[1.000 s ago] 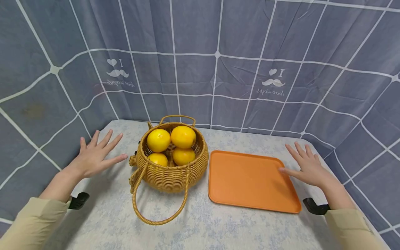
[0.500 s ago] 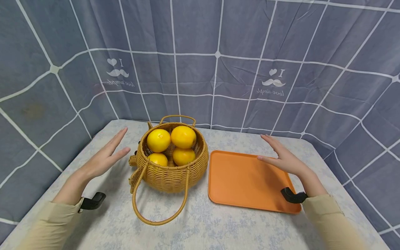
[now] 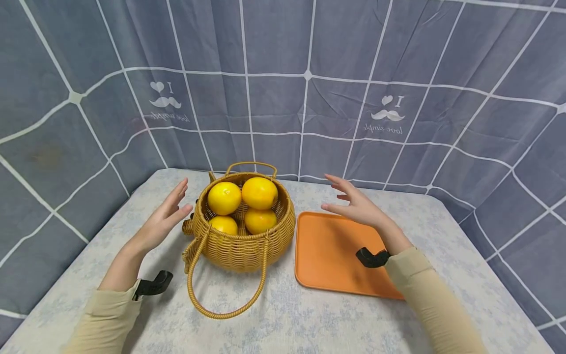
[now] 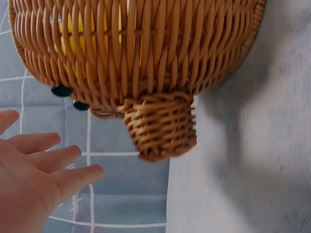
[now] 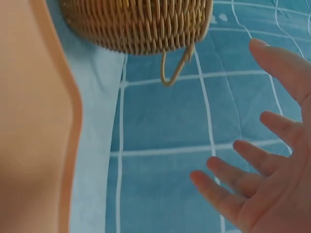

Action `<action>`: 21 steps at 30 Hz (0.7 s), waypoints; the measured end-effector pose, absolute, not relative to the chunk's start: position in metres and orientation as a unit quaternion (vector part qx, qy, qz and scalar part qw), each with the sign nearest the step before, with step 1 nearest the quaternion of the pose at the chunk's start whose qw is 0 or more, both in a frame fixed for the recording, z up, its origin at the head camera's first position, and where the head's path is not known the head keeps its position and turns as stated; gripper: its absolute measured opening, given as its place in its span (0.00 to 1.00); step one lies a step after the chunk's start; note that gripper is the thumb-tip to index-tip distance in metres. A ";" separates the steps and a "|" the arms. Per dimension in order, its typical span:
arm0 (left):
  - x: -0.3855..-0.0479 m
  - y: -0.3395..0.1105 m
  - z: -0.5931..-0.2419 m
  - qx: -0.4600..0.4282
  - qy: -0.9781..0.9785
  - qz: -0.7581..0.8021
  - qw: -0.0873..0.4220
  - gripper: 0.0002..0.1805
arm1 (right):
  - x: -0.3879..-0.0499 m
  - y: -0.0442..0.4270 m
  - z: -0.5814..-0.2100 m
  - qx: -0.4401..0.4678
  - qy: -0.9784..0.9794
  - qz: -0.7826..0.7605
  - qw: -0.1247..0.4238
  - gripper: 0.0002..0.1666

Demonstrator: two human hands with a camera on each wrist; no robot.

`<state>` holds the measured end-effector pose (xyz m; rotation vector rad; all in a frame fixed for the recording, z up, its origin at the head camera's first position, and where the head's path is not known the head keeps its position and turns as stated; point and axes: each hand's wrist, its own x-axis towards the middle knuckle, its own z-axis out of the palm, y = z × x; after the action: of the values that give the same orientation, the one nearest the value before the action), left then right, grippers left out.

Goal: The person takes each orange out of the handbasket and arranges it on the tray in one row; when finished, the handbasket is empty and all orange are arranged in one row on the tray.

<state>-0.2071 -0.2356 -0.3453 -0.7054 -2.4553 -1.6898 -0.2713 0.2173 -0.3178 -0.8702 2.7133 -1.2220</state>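
Note:
A woven wicker basket (image 3: 240,255) stands on the table, left of centre, with several round yellow-orange fruits (image 3: 224,198) inside. One of its handles hangs down toward the front and another stands up behind. My left hand (image 3: 160,221) hovers just left of the basket with fingers extended, apart from it. In the left wrist view, the hand (image 4: 39,179) is below a short woven stub on the basket's side. Over the back of the orange tray (image 3: 323,265) hovers my right hand (image 3: 360,209), fingers spread and holding nothing; it is some distance right of the basket.
A pale floral cloth covers the table (image 3: 283,324). Grey-blue curtain (image 3: 278,108) with a white grid closes off the back and both sides. Each wrist carries a black camera mount (image 3: 155,283).
Both hands have moved inward toward the basket, the right one travelling left across the tray. Their fingers were spread wide earlier, and the palms have turned inward. Basket, fruits and tray stay put.

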 end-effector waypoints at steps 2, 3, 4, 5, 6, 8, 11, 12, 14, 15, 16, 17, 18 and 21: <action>-0.208 -0.234 -0.347 -0.230 -0.798 -0.556 0.041 0.36 | -0.273 0.207 -0.314 -0.288 0.871 -0.398 0.022 0.44; -0.209 -0.233 -0.348 -0.229 -0.797 -0.558 0.042 0.36 | -0.273 0.202 -0.312 -0.290 0.868 -0.402 0.025 0.44; -0.209 -0.232 -0.348 -0.228 -0.797 -0.558 0.042 0.36 | -0.272 0.196 -0.307 -0.293 0.865 -0.406 0.027 0.43; -0.210 -0.231 -0.348 -0.225 -0.798 -0.558 0.040 0.36 | -0.269 0.190 -0.303 -0.293 0.863 -0.410 0.031 0.43; -0.210 -0.230 -0.348 -0.222 -0.799 -0.557 0.040 0.36 | -0.267 0.184 -0.298 -0.294 0.860 -0.416 0.034 0.42; -0.212 -0.228 -0.347 -0.215 -0.805 -0.552 0.038 0.36 | -0.262 0.173 -0.289 -0.295 0.854 -0.426 0.041 0.42; -0.214 -0.225 -0.347 -0.200 -0.815 -0.543 0.033 0.35 | -0.260 0.159 -0.281 -0.304 0.843 -0.441 0.043 0.41; -0.214 -0.224 -0.346 -0.196 -0.816 -0.543 0.031 0.35 | -0.262 0.155 -0.281 -0.308 0.840 -0.444 0.041 0.41; -0.215 -0.222 -0.347 -0.187 -0.817 -0.544 0.025 0.35 | -0.269 0.149 -0.283 -0.321 0.833 -0.448 0.039 0.41; -0.216 -0.221 -0.348 -0.183 -0.818 -0.545 0.023 0.35 | -0.273 0.146 -0.286 -0.327 0.831 -0.449 0.038 0.41; -0.217 -0.220 -0.350 -0.181 -0.818 -0.546 0.020 0.35 | -0.277 0.144 -0.288 -0.330 0.830 -0.447 0.039 0.41; -0.218 -0.219 -0.351 -0.178 -0.817 -0.548 0.018 0.35 | -0.281 0.141 -0.289 -0.334 0.829 -0.446 0.039 0.42; -0.219 -0.219 -0.353 -0.176 -0.818 -0.548 0.017 0.35 | -0.284 0.139 -0.291 -0.335 0.830 -0.444 0.041 0.42; -0.222 -0.218 -0.357 -0.173 -0.822 -0.542 0.018 0.33 | -0.290 0.131 -0.292 -0.340 0.830 -0.439 0.051 0.42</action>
<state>-0.2217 -0.2183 -0.3573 -0.5382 -2.5533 -1.6840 -0.2904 0.1311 -0.2922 -1.0357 2.5259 -1.3344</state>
